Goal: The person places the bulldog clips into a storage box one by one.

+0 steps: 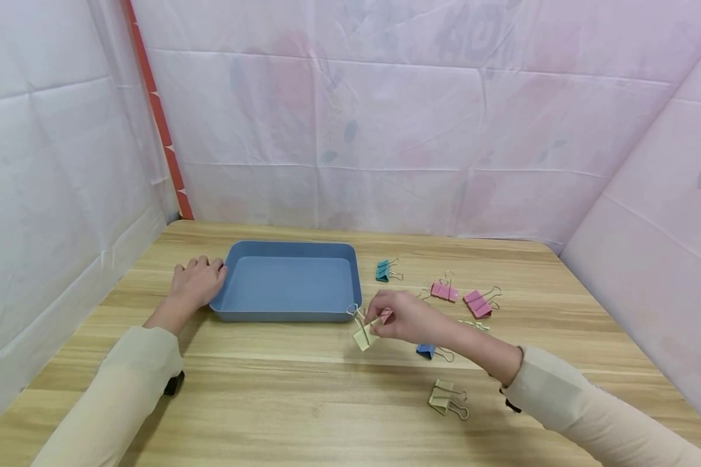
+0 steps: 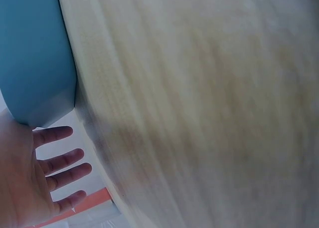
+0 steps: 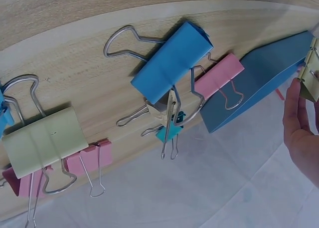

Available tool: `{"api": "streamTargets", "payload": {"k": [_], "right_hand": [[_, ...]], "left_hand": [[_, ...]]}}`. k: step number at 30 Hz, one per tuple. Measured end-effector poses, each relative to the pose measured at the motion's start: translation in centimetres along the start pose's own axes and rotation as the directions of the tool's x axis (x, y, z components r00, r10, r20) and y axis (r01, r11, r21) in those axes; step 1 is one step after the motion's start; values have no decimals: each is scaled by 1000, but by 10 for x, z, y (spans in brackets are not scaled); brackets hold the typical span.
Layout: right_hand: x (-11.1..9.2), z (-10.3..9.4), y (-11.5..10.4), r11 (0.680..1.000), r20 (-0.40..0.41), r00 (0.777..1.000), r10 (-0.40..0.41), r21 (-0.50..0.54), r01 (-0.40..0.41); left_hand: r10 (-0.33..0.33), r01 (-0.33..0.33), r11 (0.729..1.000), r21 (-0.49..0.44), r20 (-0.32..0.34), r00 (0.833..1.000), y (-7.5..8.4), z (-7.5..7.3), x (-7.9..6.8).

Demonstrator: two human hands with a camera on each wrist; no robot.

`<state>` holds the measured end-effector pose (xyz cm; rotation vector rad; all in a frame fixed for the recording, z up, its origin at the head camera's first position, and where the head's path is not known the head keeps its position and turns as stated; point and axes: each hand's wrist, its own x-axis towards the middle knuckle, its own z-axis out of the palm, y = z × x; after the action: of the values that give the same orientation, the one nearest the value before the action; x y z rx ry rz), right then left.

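Observation:
My right hand (image 1: 407,316) pinches a pale yellow binder clip (image 1: 362,337) between thumb and fingers, just off the front right corner of a blue tray (image 1: 286,285). Part of that clip (image 3: 312,71) shows at the right edge of the right wrist view. Against the tray's left side lies my left hand (image 1: 197,282); in the left wrist view its fingers (image 2: 67,175) are spread and hold nothing. A blue clip (image 1: 425,351) lies under the right wrist, and a pink clip (image 3: 219,74) is partly hidden behind the right hand in the head view.
Beyond the right hand lie a teal clip (image 1: 382,270) and two pink clips (image 1: 444,291). A yellow clip (image 1: 474,325) is partly covered by the right forearm. Nearer the front sits another yellow clip (image 1: 440,397). White sheeting (image 1: 385,130) encloses the wooden table's back and sides.

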<state>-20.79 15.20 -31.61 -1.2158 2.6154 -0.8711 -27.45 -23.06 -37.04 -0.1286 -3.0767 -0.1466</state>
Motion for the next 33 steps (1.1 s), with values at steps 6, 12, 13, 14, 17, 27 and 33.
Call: {"api": "streamTargets", "payload": {"k": [6,12,13,14,17,27,33], "right_hand": [[3,-3,0,999,-78,997,13,-35,-15],[7,-3,-3,995,-105,992,69,78,-61],[7,-3,-3,993,-103,992,79,100,-69],[8,-3,-4,991,-102,991,85,116,-73],[10,-3,-5,984,-96,990,106,156,-90],[19,-2,-7,988,-142,984,108,124,-90],[27,-1,-7,989,-190,974,120,102,-102]], "left_hand": [[-7,7,1000,2,5,1000,0,0,1],[-4,4,1000,1,12,1000,0,-1,0],[-4,4,1000,1,11,1000,0,-1,0],[-2,2,1000,1,11,1000,0,-1,0],[-1,1,1000,-2,12,1000,1,-2,0],[-1,0,1000,6,23,1000,1,-2,-1],[0,0,1000,4,17,1000,1,-2,-1]]}}
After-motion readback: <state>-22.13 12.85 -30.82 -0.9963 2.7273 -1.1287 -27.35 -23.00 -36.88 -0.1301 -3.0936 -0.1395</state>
